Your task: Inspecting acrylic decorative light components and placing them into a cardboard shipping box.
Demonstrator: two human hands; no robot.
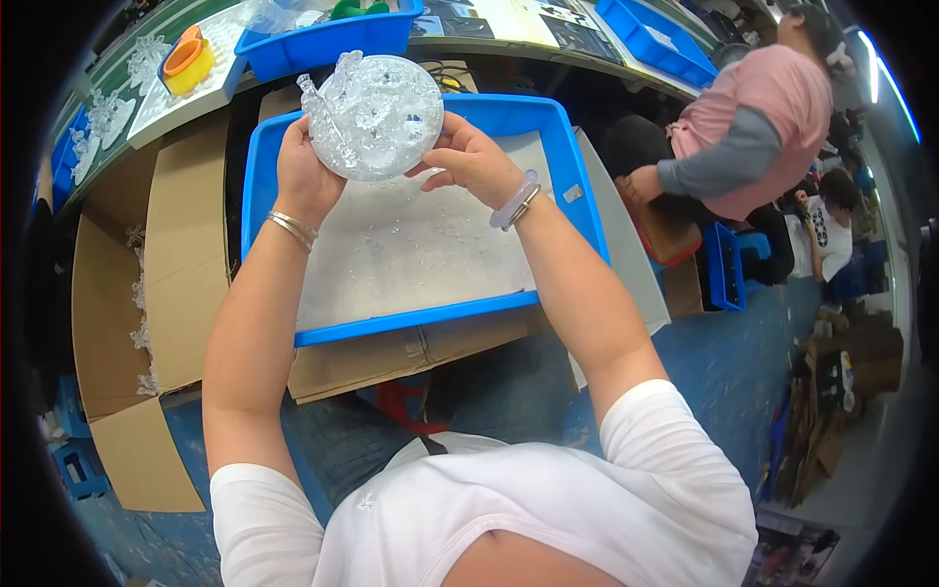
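Over the far part of a large blue tray, both of my hands hold up a round, clear, glass-like piece. Its face is bumpy with raised shapes, and a knobbly clear part sticks up at its upper left; I cannot tell its exact kind. My left hand grips it along the left edge, the fingers mostly hidden behind. At the right rim, my right hand holds it with the thumb and fingers curled. Small clear bits lie scattered on the tray's pale bottom.
An open cardboard box with clear pieces stands at left. Beyond the tray, the bench carries a blue bin, a white perforated tray, a yellow and orange tape roll and another blue bin. A person in pink sits at right.
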